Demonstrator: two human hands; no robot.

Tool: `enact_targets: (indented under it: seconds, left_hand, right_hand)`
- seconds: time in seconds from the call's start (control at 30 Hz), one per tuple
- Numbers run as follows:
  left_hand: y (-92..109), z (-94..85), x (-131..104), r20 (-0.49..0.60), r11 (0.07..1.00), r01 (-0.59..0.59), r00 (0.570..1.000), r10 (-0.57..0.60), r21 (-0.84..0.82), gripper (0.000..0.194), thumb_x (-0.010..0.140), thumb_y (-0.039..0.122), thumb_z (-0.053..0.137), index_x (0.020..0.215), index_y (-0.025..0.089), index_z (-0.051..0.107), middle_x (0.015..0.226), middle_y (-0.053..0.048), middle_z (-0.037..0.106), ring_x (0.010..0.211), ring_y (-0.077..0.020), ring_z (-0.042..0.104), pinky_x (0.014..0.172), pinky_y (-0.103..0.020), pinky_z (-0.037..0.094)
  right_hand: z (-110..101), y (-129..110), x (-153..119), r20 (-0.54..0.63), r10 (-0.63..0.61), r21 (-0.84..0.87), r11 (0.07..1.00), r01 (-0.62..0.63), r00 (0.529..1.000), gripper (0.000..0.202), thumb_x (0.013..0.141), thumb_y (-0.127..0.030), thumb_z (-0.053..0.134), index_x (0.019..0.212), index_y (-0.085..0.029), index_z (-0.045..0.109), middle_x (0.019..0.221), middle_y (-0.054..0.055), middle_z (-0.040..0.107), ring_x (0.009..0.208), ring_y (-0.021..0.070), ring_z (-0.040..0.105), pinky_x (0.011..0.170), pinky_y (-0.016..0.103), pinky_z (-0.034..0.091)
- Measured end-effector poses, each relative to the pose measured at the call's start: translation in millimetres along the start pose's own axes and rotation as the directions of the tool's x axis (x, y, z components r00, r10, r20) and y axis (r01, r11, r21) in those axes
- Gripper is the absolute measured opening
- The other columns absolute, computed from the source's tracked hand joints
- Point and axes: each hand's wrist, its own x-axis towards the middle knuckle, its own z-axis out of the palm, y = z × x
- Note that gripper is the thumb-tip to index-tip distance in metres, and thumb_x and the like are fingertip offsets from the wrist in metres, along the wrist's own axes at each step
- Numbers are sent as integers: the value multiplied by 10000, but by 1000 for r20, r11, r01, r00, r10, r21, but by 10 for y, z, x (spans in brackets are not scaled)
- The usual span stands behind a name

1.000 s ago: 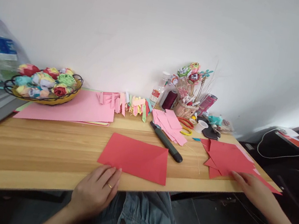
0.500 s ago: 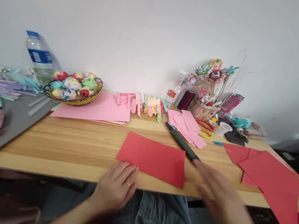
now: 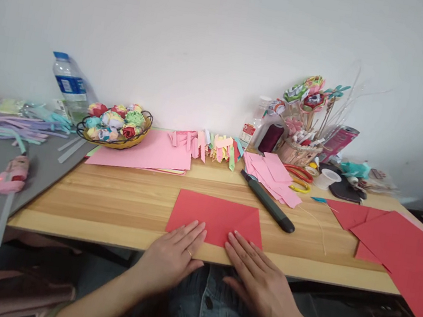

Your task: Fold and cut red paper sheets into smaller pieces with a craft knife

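Resting on the red paper (image 3: 218,214), the left hand (image 3: 173,251) and right hand (image 3: 260,276) lie flat; each grip is unfurled, clasping nothing; a dark tool (image 3: 270,204) lies nearby.

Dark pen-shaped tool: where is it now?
In the head view, the dark tool lies off the far right corner of the central red sheet, beside the pink slips.

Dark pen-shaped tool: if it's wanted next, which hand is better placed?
Right, likely. The right hand lies flat on the red paper, nearer the dark pen-shaped tool; the left hand is farther off, on the same paper.
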Motion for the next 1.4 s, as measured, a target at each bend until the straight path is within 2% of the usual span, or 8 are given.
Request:
enact_targets:
  seconds: [0.23,0.43,0.6,0.8,0.97,1.2,1.3,1.4]
  left_hand:
    - [-317,-227,-340,23,998,44,999,-43,-35,397,899,295,468,1236,86,496,1225,-131,571,1160,-223,518,918,-346,488]
    - [-665,-458,-805,84,999,25,996,-27,23,406,887,171,473,1291,152,442,1255,-97,554,1220,-195,458,1009,-372,391]
    - [-368,-372,-490,146,993,-2,989,-15,117,415,886,212,453,1296,149,447,1346,-104,456,1278,-245,375,1072,-490,234]
    - [-29,-89,65,101,999,35,994,-38,25,517,904,444,388,1238,63,493,1291,-133,509,1175,-248,499,932,-393,457]
    - [-206,-199,-43,126,996,31,992,-20,-85,398,939,343,345,1213,115,522,1236,-103,566,1149,-190,528,911,-334,491]
    - [-518,-487,-470,173,989,-77,980,98,-125,420,890,282,467,1296,175,458,1265,-48,549,1182,-166,497,947,-280,465]
    - [-598,-563,-440,176,976,-70,978,108,-208,396,869,297,503,1259,230,507,1185,-24,610,1113,-161,558,903,-257,495]
    - [-639,-576,-214,64,933,-54,995,82,-356,282,908,207,411,1051,261,648,942,-4,707,926,-137,650,824,-242,529]
  right_hand:
    - [-28,73,-210,-52,52,-36,998,-54,997,559,857,-231,497,1384,-179,322,1285,71,528,1202,174,463,981,332,420]
    - [17,76,-199,-23,51,-67,996,-53,998,460,846,-312,524,1278,-169,455,1264,74,555,1181,190,490,1013,388,367]
    - [16,-85,9,-5,64,-14,998,-65,998,646,806,-477,530,1340,-141,389,1330,129,483,1238,232,422,996,411,371]
    - [94,-46,288,62,-17,40,999,14,998,758,778,-567,507,1334,-65,392,1338,153,460,1251,257,401,960,411,420]
    - [-37,173,374,177,-21,193,981,-14,984,629,843,-538,419,1322,-130,433,1332,132,470,1249,239,408,972,410,412]
    - [-172,446,404,341,-9,316,943,-106,940,569,852,-537,408,1321,-216,448,1449,163,264,1329,265,240,1042,443,294]
    - [-220,541,439,366,-36,378,919,-113,930,510,891,-485,363,1316,-218,455,1463,120,255,1341,221,216,1068,391,256]
    - [-257,590,527,354,-43,407,907,-112,934,438,919,-434,320,1245,-223,523,1431,73,351,1311,169,305,1046,323,305]
